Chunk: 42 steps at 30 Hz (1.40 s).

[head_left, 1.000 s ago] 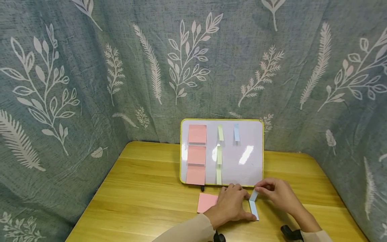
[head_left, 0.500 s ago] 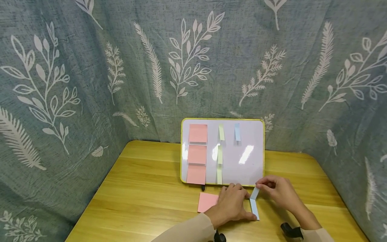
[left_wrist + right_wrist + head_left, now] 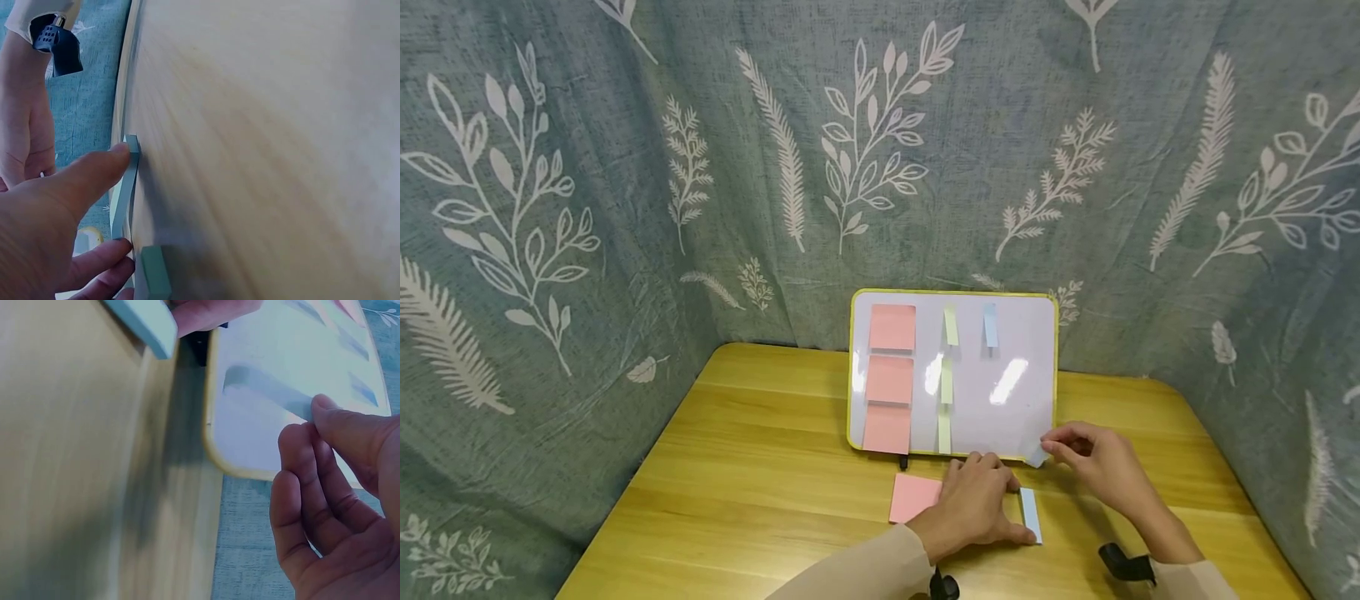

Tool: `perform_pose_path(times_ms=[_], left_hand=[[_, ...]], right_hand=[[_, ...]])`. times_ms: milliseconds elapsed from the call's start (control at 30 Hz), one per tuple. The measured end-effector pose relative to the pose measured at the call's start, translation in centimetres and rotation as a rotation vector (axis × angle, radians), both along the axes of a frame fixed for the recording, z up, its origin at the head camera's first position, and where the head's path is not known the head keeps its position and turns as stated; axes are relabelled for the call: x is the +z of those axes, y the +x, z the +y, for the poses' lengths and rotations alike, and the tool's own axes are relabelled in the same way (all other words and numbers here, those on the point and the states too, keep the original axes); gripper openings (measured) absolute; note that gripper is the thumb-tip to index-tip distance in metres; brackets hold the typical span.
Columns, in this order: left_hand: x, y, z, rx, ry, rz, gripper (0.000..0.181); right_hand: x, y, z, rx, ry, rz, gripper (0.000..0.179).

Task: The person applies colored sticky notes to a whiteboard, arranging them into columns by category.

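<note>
My right hand (image 3: 1097, 467) pinches a single narrow blue sticky note (image 3: 269, 387) between thumb and fingertips, just off the whiteboard's lower right corner. The strip curls slightly and is apart from its pad. On the table, my left hand (image 3: 973, 504) holds the narrow blue sticky note pad (image 3: 1031, 515), thumb at the near end and fingers at the far end. A pink sticky note pad (image 3: 914, 498) lies to its left, partly covered by that hand. In the left wrist view a green sticky note pad (image 3: 155, 272) lies beside the fingers; the head view hides it.
A yellow-edged whiteboard (image 3: 1018, 425) leans at the back of the wooden table (image 3: 760, 467). It bears a column of pink sticky notes (image 3: 889, 381), a column of narrow green notes (image 3: 945, 382) and one blue note (image 3: 990, 325) at top. A patterned curtain (image 3: 737, 167) surrounds the table.
The blue note has come off its pad and risen with my right hand, slightly up and to the right. My left hand stays on the pad.
</note>
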State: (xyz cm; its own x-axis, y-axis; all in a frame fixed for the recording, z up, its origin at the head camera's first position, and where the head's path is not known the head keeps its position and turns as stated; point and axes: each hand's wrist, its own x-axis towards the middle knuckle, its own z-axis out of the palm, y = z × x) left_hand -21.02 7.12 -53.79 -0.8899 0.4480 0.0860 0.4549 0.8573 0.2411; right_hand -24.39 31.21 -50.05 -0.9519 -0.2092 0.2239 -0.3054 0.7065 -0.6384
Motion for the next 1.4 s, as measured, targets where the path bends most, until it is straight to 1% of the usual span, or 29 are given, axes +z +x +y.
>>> perform_pose_path(times_ms=[133, 367, 500, 633, 700, 767, 833, 1000, 1100, 1233, 1400], left_hand=[[0.4, 0.1, 0.0, 0.002, 0.004, -0.003, 0.069], [0.4, 0.2, 0.1, -0.007, 0.026, 0.008, 0.072], [0.5, 0.1, 0.0, -0.016, 0.060, -0.001, 0.072], [1.0, -0.1, -0.1, -0.017, 0.101, -0.013, 0.066], [1.3, -0.2, -0.3, -0.012, 0.139, -0.029, 0.060], [1.8, -0.4, -0.6, -0.002, 0.202, -0.053, 0.054], [2.3, -0.7, -1.0, 0.012, 0.289, -0.076, 0.049], [3.6, -1.3, -2.6, 0.060, 0.566, -0.127, 0.040], [4.3, -1.8, -3.3, 0.097, 0.698, -0.155, 0.036], [4.9, -2.2, -3.8, 0.143, 0.801, -0.186, 0.033], [5.5, -2.5, -3.9, 0.175, 0.855, -0.175, 0.035]], right_hand=[[0.6, -0.1, 0.0, 0.019, -0.039, 0.043, 0.008], [1.2, 0.4, -0.8, 0.053, -0.140, 0.138, 0.009], [1.2, 0.4, -1.4, 0.043, -0.175, 0.187, 0.008], [1.0, 0.4, -1.9, 0.034, -0.210, 0.224, 0.010], [0.9, 0.4, -2.2, 0.033, -0.222, 0.241, 0.011], [0.9, 0.4, -2.4, 0.032, -0.228, 0.257, 0.012], [0.8, 0.3, -2.7, 0.031, -0.235, 0.271, 0.013], [0.6, 0.4, -3.5, 0.042, -0.264, 0.310, 0.017], [0.4, 0.4, -4.1, 0.067, -0.293, 0.353, 0.021], [0.2, 0.3, -4.9, 0.097, -0.324, 0.425, 0.026], [0.0, 0.3, -5.7, 0.094, -0.323, 0.490, 0.030]])
